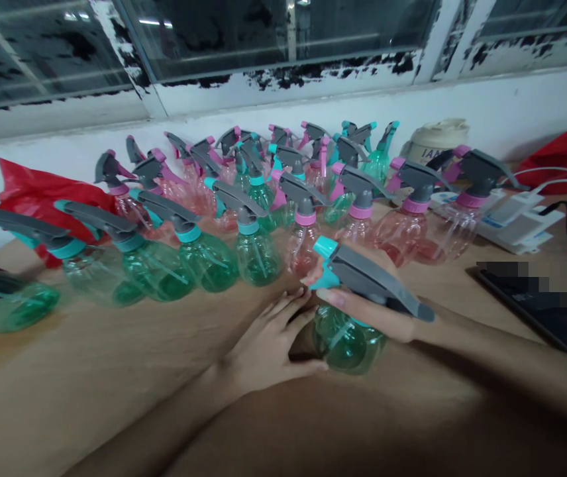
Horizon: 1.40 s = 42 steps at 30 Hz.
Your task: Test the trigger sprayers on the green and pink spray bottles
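A green spray bottle (346, 341) with a grey trigger head and teal nozzle stands on the wooden table (89, 377) in front of me. My right hand (373, 311) is wrapped round its neck just under the trigger head. My left hand (268, 344) cups the bottle's left side, fingers curved against the green body. Behind them stand several finished green and pink spray bottles (256, 252) in rows.
A red plastic bag (40, 192) lies at the back left, another red bag (566, 159) at the back right. A white tub (437, 142), a white box with cables (516, 222) and a dark tablet (546, 305) sit on the right. A window wall runs behind.
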{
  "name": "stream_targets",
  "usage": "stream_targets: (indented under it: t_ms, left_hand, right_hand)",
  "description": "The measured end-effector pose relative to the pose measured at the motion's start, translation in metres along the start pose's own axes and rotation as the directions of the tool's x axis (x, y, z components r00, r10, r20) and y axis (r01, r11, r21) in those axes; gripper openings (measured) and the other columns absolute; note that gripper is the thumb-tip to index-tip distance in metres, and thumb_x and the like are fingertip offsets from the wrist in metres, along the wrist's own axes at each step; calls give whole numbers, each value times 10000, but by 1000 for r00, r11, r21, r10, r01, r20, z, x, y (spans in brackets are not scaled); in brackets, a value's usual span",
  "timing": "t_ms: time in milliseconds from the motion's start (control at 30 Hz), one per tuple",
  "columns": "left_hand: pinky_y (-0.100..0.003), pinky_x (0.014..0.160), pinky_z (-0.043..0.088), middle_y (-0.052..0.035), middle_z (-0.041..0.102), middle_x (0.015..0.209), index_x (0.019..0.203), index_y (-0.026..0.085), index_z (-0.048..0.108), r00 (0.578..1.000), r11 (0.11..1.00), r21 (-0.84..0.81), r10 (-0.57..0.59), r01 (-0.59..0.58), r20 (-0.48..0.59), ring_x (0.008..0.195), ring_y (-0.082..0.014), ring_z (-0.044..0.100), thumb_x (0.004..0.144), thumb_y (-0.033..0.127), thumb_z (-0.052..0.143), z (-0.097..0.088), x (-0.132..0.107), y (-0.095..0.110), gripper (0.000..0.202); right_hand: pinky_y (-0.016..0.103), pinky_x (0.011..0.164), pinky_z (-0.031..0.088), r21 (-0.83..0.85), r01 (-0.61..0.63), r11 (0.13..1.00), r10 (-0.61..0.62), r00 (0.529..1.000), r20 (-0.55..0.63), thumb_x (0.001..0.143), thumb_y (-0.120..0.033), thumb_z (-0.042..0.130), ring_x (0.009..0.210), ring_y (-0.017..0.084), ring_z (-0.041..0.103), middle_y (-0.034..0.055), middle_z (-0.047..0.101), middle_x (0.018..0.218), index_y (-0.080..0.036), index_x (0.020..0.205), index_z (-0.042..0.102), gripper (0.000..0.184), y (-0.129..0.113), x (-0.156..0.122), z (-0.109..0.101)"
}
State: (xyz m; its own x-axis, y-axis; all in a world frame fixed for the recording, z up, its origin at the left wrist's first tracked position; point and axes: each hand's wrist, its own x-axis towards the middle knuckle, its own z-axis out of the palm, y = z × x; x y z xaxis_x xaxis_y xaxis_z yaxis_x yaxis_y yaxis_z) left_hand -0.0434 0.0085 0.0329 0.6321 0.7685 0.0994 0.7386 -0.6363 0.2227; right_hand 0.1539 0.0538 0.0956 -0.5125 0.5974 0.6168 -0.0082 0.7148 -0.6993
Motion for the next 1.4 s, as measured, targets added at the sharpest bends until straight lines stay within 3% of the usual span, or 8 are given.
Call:
stream_targets:
  t_ms: [267,533,800,1033,1267,1400]
  left_hand:
    - [-476,1132,238,-142,351,1482,1402,150,374,999,1000,-4,8,-8,-42,1393,-294,255,812,601,607,7,-3,-3,779]
    - [-478,1135,230,-142,345,1485,1403,149,375,999,1000,-12,7,-7,-43,1397,-294,241,809,597,611,7,-3,-3,781]
    - [-488,1132,228,-130,357,1482,1413,162,359,1000,999,-42,11,-12,-21,1393,-299,251,828,600,582,6,-2,-3,763]
    - [-473,1135,218,-144,363,1476,1403,138,370,1000,1000,-32,-3,2,-5,1396,-291,243,825,601,589,4,-2,-2,771]
    - [-478,1133,221,-118,352,1487,1419,178,352,1000,1000,-22,1,-1,-15,1397,-298,240,841,595,570,5,-1,-3,746]
    - [-468,1132,233,-127,343,1489,1395,166,385,1000,1000,18,3,-2,-30,1394,-284,256,847,591,563,6,-1,-3,716]
  right_hand:
    - [293,599,491,-9,2,1000,-2,1000,-5,814,-301,636,652,146,606,-2,609,763,-232,1010,631,208,3,-4,-1]
    - [294,648,496,-14,19,1000,-19,1000,9,832,-321,628,704,148,615,12,632,828,-231,1067,634,251,5,-7,0]
    - [311,686,525,25,-66,998,63,993,98,848,-268,619,749,154,639,1,661,882,-253,993,633,146,0,-4,-5]
    - [325,721,513,33,-54,998,52,996,72,853,-286,600,835,170,650,9,679,883,-228,921,620,91,-1,-5,-4]
    - [286,611,458,-22,-22,1000,23,999,29,840,-290,590,659,128,561,-28,579,719,-229,816,581,66,0,-3,-4]
    - [309,674,489,-5,-42,999,42,998,46,831,-281,608,731,154,605,-11,626,789,-241,868,614,55,1,-3,-5]
